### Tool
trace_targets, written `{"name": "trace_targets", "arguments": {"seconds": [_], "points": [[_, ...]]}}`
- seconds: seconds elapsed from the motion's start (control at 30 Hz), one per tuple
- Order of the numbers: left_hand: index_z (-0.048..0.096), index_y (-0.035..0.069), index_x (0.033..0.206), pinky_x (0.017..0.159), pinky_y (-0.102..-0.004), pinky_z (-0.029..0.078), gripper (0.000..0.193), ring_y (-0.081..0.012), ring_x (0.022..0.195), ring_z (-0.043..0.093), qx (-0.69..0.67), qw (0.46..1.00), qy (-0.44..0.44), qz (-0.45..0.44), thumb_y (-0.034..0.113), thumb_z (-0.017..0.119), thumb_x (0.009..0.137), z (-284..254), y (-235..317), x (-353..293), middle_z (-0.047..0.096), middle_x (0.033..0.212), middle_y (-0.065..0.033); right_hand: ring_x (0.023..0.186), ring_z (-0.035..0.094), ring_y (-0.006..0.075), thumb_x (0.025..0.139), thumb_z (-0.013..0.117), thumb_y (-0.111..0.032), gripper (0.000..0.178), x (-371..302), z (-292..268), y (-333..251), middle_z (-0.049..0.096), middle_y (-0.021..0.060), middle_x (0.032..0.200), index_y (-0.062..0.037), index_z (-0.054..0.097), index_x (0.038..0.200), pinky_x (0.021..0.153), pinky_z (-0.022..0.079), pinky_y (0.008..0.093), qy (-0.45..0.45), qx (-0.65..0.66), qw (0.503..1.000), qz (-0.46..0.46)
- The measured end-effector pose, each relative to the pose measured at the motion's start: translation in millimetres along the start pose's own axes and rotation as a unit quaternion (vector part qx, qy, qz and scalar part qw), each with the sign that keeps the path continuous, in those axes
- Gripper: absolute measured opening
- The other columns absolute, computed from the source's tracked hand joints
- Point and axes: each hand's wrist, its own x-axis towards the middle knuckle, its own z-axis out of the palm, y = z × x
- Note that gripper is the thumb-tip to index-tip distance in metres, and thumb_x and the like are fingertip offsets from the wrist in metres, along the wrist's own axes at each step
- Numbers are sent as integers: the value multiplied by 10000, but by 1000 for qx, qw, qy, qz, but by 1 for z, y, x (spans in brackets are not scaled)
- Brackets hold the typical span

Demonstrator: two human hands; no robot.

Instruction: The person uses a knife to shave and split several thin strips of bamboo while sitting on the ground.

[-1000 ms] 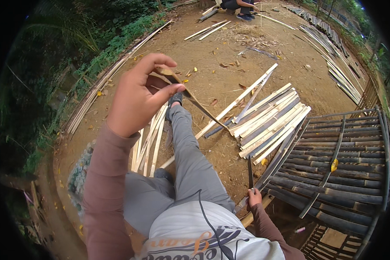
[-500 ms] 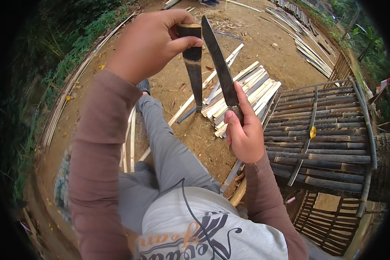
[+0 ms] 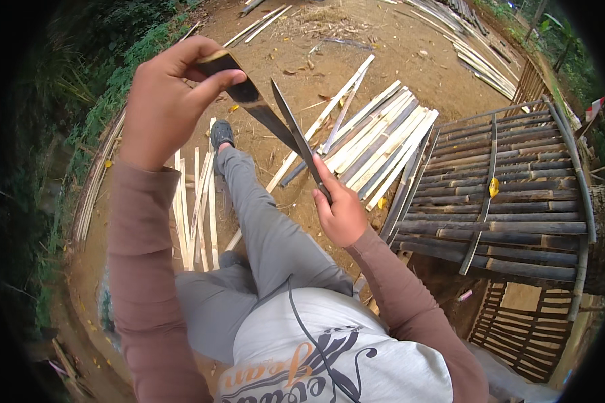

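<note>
My left hand (image 3: 168, 101) pinches the upper end of a dark bamboo strip (image 3: 265, 117), thumb on its face and fingers behind. From there the strip slants down to the right and narrows with distance. In my right hand (image 3: 343, 213) is a long knife (image 3: 294, 126) with a dark blade, its tip pointing up and left. The handle is mostly hidden in my closed fingers. Blade and strip cross near the strip's far end; whether they touch I cannot tell.
Split bamboo strips (image 3: 383, 141) lie piled on the dirt ahead, with more strips (image 3: 196, 201) beside my left leg. A slatted bamboo platform (image 3: 491, 208) stands at right. My shoe (image 3: 220, 134) rests on the ground. Green plants (image 3: 101, 80) border the left side.
Both hands have moved left and lower. The bamboo strip has swung from nearly upright to a slant, and the knife now crosses its far end.
</note>
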Motion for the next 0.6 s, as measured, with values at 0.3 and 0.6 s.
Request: {"name": "trace_targets", "arguments": {"seconds": [0.3, 0.6], "points": [[713, 1, 999, 673, -232, 509, 220, -49, 747, 658, 9, 1000, 18, -19, 111, 863, 881, -6, 1, -6, 743, 834, -20, 904, 685, 394, 1018, 588, -83, 712, 3, 15, 27, 699, 240, 1101, -196, 326, 1670, 816, 530, 466, -23, -39, 998, 50], [689, 10, 1023, 671, -181, 450, 194, -9, 767, 592, -21, 999, 19, -41, 57, 840, 912, -5, -11, -21, 709, 872, 30, 900, 721, 349, 1005, 615, -53, 695, 18, -4, -62, 721, 228, 1091, -168, 380, 1649, 821, 556, 396, 25, 68, 994, -86]]}}
